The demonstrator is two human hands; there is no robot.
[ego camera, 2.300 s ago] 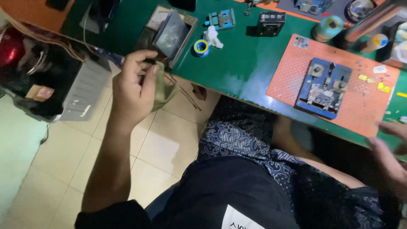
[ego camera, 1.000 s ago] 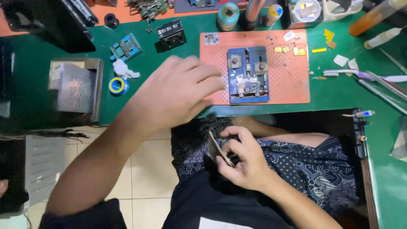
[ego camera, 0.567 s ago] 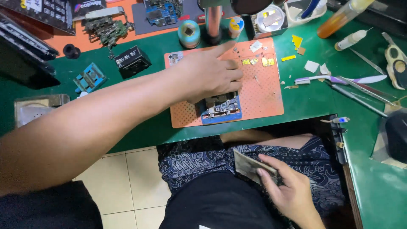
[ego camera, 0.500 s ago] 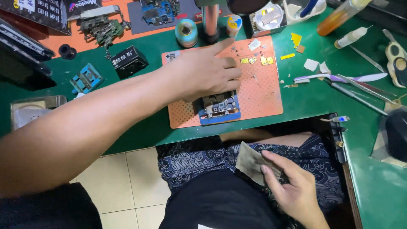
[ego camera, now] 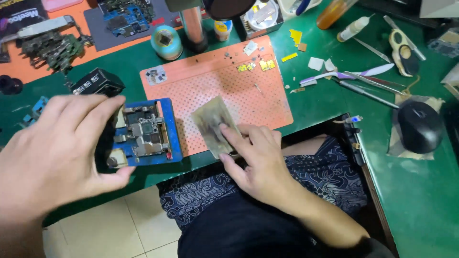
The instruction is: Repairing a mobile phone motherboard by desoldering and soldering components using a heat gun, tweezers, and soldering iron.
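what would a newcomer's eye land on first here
Probably the left hand, large and close at the lower left, gripping the blue board holder with a circuit board clamped in it at the green table's near edge. Beside it, the right hand presses a grey-tan cloth onto the orange perforated mat at the centre. Tweezers and a black mouse lie to the right.

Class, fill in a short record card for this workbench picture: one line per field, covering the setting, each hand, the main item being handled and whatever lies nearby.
Setting: green workbench seen from above
Left hand: grips the blue holder at its left edge
Holder contents: a circuit board clamped in it
Right hand: holds a worn greyish cloth over the orange perforated mat
Nearby: tweezers, black mouse, teal tape roll
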